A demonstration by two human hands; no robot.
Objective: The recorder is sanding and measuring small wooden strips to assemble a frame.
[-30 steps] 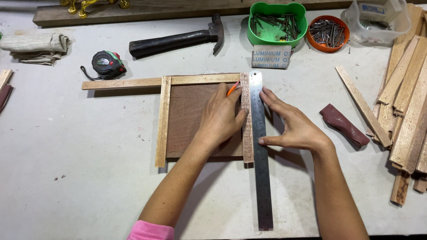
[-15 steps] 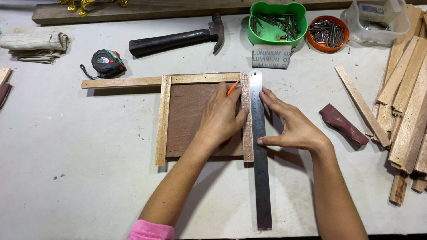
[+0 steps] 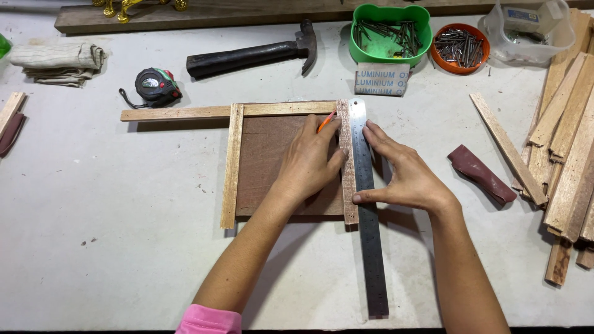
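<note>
Marking a wooden frame along a steel ruler on the tabletop (image 3: pixel 93 235)

Left hand (image 3: pixel 309 164) grips an orange pencil (image 3: pixel 326 120) on the wooden frame (image 3: pixel 272 158); right hand (image 3: pixel 405 176), fingers spread, presses the steel ruler (image 3: pixel 368 222). Far: hammer (image 3: pixel 253 54), green nail tub (image 3: pixel 390 31), grey rectangular packet (image 3: pixel 382 78); right: wood strips (image 3: pixel 572 142)

A small rectangular pack of sandpaper (image 3: pixel 382 79) lies on the bench just in front of the green nail bowl (image 3: pixel 390 32), its grey-brown face printed with dark block lettering. At the top right, a clear plastic tub (image 3: pixel 532 31) holds a small box with a white and blue label (image 3: pixel 521 15). The tape measure (image 3: pixel 153 86) at the left, black, green and red, carries a small oval label on its face.
</note>
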